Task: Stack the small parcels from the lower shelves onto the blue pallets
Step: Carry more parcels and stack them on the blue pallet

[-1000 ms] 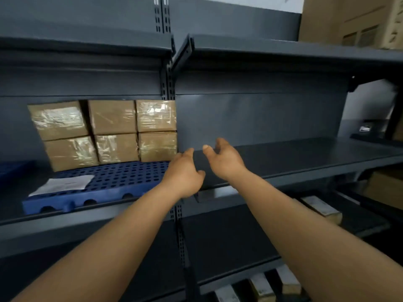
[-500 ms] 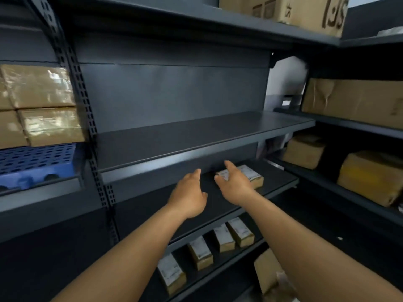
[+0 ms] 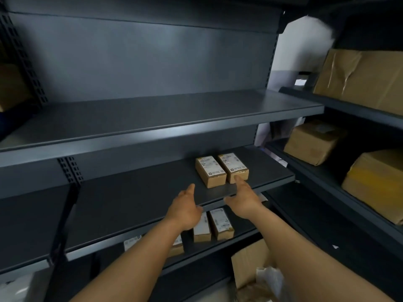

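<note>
Two small parcels (image 3: 221,170) sit side by side on the middle shelf (image 3: 135,199). Right hand (image 3: 244,200), fingers spread and empty, has one fingertip at the right parcel's 6 o'clock edge. Left hand (image 3: 185,211) hovers open at their 7 o'clock.

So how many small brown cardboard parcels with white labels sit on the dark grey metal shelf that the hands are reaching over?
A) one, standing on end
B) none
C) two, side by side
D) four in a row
C: two small brown cardboard parcels lie side by side on the dark grey metal shelf, just ahead of the open left hand and right hand.
</note>
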{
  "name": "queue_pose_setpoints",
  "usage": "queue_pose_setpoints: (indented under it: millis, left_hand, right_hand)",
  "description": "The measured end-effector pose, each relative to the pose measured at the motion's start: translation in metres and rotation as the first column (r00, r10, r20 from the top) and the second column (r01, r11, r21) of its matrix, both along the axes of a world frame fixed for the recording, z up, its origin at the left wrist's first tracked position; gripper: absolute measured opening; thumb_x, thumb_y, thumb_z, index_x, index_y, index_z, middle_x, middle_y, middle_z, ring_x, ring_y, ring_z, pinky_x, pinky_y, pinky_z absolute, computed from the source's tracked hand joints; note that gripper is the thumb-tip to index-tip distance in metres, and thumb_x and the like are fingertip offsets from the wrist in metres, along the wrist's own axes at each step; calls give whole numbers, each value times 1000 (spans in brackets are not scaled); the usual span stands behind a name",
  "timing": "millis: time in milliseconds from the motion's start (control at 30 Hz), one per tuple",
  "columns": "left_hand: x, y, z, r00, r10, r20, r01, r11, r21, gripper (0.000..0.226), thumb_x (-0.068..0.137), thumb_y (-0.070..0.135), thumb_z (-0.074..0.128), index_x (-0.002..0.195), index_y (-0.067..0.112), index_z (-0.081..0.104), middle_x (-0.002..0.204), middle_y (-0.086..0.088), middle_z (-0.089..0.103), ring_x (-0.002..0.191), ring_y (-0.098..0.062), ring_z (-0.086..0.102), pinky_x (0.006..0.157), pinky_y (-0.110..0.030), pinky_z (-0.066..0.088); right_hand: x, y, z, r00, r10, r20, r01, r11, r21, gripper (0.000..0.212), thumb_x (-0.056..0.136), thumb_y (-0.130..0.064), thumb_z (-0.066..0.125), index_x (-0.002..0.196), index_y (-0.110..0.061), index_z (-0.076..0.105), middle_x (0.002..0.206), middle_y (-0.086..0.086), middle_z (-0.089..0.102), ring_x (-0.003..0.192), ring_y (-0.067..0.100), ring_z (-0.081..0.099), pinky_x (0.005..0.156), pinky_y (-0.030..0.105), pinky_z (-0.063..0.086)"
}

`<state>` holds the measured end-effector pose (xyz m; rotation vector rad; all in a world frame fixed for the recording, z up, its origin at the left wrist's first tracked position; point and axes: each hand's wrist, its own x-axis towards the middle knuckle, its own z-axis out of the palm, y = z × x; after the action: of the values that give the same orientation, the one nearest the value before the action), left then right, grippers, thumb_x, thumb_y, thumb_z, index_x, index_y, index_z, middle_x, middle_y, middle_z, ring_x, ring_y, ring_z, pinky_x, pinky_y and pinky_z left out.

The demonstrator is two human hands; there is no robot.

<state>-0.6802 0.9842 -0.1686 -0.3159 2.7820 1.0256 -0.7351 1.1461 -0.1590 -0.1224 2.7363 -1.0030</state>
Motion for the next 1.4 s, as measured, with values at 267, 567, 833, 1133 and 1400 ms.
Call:
queue_pose_setpoints:
  millis: [267,567,833,1133,1400]
  left_hand:
    - [-67,8,-31,996,75,39,-76,997,25,76,96,38,47,153,24,-1,160,-7,13,145,-26,19,115,-37,27]
    - [-167,-5,-78,989,111,99,-120,989,87,73,97,48,39,153,17,6,158,-10,20,145,-28,20,113,-38,27]
    - [-225,-11,-102,982,169,85,-176,981,79,64,91,55,42,133,7,44,132,-17,48,120,-33,47,98,-44,44]
    - [-235,-8,-101,970,97,221,-107,994,35,60,96,53,33,138,11,43,139,-18,31,126,-32,34,98,-39,37]
    - [-213,-5,-101,963,131,236,-200,934,297,50,96,45,40,137,18,44,137,-11,47,120,-27,51,94,-35,46]
  right_hand:
    - [-67,13,-20,997,-59,56,62,997,-44,78,89,-23,62,151,-18,15,155,4,23,140,25,30,109,34,32]
    - [-173,7,-61,976,-195,93,195,981,14,94,70,-46,69,148,-19,24,151,5,30,135,30,34,110,45,35]
    - [-226,-1,-70,929,-346,129,347,938,16,104,81,-40,71,153,-22,-2,161,6,5,147,33,4,116,52,13]
    - [-229,-6,-81,925,-311,217,335,939,-82,85,78,-28,76,146,-16,26,142,10,33,108,22,49,85,29,43]
    - [-207,0,-81,921,-321,221,364,911,-195,81,75,-24,78,142,-18,32,139,8,33,104,21,49,87,31,45]
